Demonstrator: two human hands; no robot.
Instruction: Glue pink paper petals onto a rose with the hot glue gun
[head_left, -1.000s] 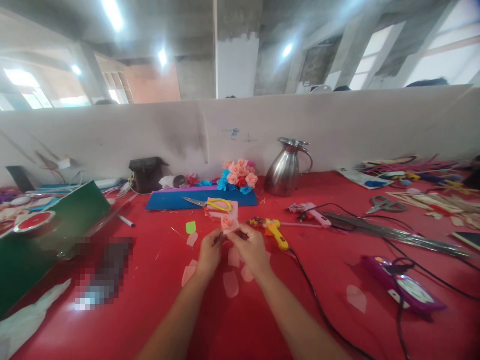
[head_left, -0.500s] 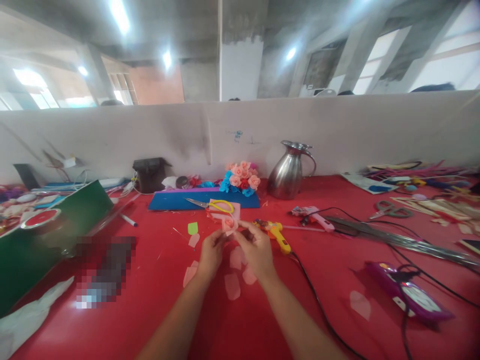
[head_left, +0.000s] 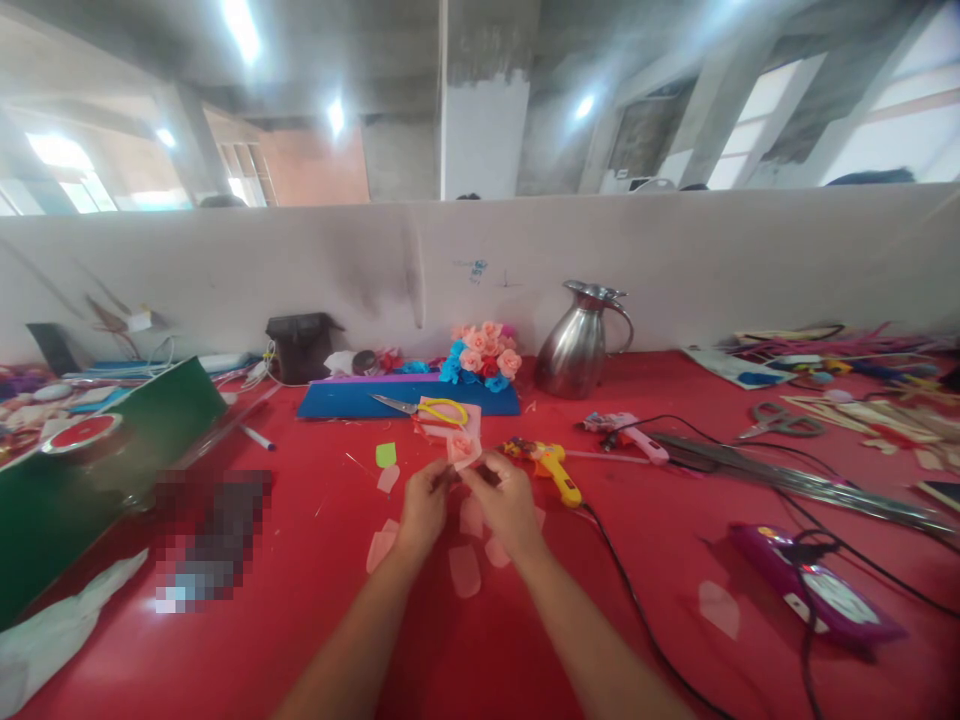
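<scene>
Between my two hands is a small pink paper flower (head_left: 463, 449), its layered petals facing up. My left hand (head_left: 424, 505) pinches its underside from the left. My right hand (head_left: 510, 500) has thumb and fingers closed on its right side. Loose pink petals (head_left: 465, 571) lie on the red table (head_left: 480, 665) below and around my hands. Left of the flower a green paper piece (head_left: 385, 455) lies above another pink petal. Just beyond, yellow-handled scissors (head_left: 442, 410) rest on pink paper and a blue board (head_left: 337, 401).
A yellow glue gun (head_left: 555, 470) with a trailing cord lies to the right, near a pink glue gun (head_left: 637, 438). Behind stand a bunch of paper flowers (head_left: 480, 358) and a steel jug (head_left: 574, 345). A purple power strip (head_left: 817, 585) sits at right, a green board (head_left: 150, 440) at left.
The flower has turned slightly and shifted a little to the right. My right fingers have drawn down from beside its petals toward its base.
</scene>
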